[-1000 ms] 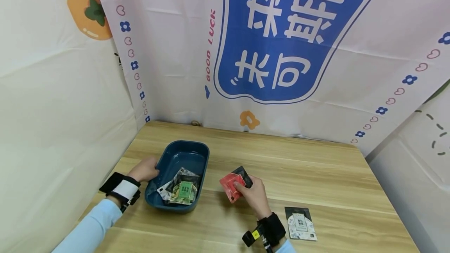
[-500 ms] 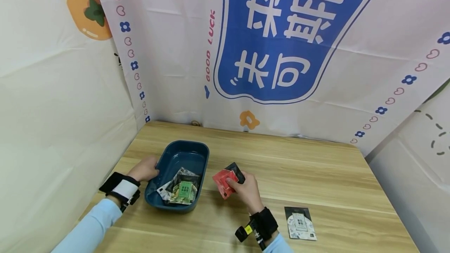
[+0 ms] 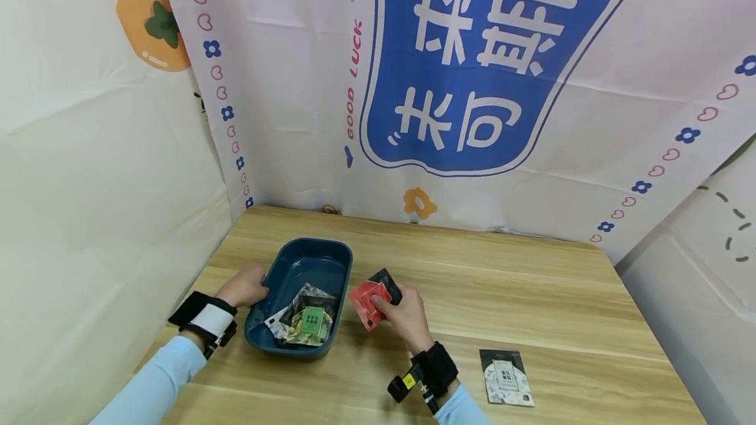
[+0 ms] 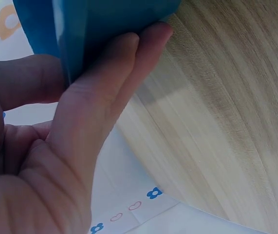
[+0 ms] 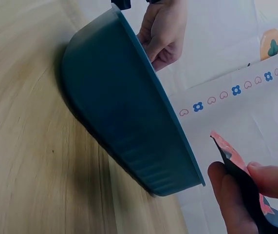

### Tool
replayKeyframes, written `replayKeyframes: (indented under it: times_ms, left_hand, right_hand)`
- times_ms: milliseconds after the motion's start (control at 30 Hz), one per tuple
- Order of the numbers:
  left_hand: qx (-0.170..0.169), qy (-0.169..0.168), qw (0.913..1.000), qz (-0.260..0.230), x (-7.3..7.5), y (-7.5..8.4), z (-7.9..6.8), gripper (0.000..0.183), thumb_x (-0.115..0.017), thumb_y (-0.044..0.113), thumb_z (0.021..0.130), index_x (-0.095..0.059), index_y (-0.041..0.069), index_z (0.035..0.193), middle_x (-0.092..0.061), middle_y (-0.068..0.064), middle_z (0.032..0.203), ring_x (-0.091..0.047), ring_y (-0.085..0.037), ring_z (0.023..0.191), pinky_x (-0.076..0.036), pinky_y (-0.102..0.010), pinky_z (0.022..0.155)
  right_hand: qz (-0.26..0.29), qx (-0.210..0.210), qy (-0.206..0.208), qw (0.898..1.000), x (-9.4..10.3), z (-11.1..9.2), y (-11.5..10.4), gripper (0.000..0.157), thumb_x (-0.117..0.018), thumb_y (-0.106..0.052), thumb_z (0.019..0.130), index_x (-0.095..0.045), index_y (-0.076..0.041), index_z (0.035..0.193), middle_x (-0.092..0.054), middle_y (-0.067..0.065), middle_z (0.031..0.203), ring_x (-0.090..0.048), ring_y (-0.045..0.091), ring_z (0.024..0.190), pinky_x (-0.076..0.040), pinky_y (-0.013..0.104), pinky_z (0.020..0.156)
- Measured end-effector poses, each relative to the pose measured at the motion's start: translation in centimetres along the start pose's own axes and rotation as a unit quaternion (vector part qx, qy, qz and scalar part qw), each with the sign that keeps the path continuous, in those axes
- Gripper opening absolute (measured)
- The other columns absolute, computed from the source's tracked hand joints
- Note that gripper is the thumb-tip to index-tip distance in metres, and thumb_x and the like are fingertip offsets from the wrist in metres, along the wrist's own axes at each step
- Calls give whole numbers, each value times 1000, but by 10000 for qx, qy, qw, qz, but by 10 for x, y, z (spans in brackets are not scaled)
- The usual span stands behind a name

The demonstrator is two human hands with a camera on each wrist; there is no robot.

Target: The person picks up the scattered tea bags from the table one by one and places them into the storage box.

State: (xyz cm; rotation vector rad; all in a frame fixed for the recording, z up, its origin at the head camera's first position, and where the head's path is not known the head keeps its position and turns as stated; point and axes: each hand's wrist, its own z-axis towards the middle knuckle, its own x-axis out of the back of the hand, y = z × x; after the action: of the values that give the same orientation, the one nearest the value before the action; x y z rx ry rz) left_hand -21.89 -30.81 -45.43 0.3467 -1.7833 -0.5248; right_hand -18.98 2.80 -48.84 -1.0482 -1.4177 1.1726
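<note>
At the left of the table, a dark blue plastic bin [image 3: 315,265] holds several printed sachets [image 3: 311,322], the top one with a green label. My left hand [image 3: 243,286] pinches the bin's left rim; in the left wrist view the thumb is on one side of the blue wall [image 4: 124,19] and the fingers on the other. A red and black sachet [image 3: 362,298] is pinched between thumb and fingers of my right hand [image 3: 409,321], just right of the bin. The right wrist view shows this sachet [image 5: 248,187] edge-on, slightly bent, beside the bin's outer wall [image 5: 124,112].
A black and white sachet [image 3: 506,378] lies flat on the wooden table [image 3: 579,320], to the right of my right wrist. A printed white cloth [image 3: 295,84] hangs along the table's back edge, and a pale cloth [image 3: 106,202] stands at its left side.
My right hand has moved left and slightly away from me with the red and black sachet, closer to the bin. My left hand and the bin stay in place.
</note>
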Motion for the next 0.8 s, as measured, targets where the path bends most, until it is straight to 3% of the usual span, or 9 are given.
replayKeyframes:
  times_ms: [300, 500, 800]
  left_hand:
    - [-16, 71, 9999, 80, -1, 4, -1, 34, -56, -3, 86, -38, 13, 61, -36, 3, 56, -40, -12, 49, -33, -25, 51]
    - [-122, 152, 9997, 135, -1, 4, -1, 36, -56, -2, 86, -37, 14, 61, -35, 4, 56, -39, -12, 49, -32, -25, 51]
    - [-107, 157, 9998, 83, -2, 1, -1, 37, -56, -3, 84, -36, 15, 59, -33, 5, 55, -38, -11, 48, -32, -25, 50]
  right_hand:
    - [21, 134, -40, 9999, -6, 1, 2, 24, -69, -13, 92, -65, 4, 107, -70, 10, 91, -58, 9, 73, -52, 24, 64]
    - [-76, 48, -56, 9999, -8, 4, 0, 22, -68, -12, 91, -65, 2, 108, -67, 6, 90, -58, 10, 75, -50, 22, 66]
    - [135, -51, -205, 9997, -11, 5, -6, 26, -65, -10, 94, -64, 5, 115, -69, 15, 101, -61, 9, 78, -58, 37, 77]
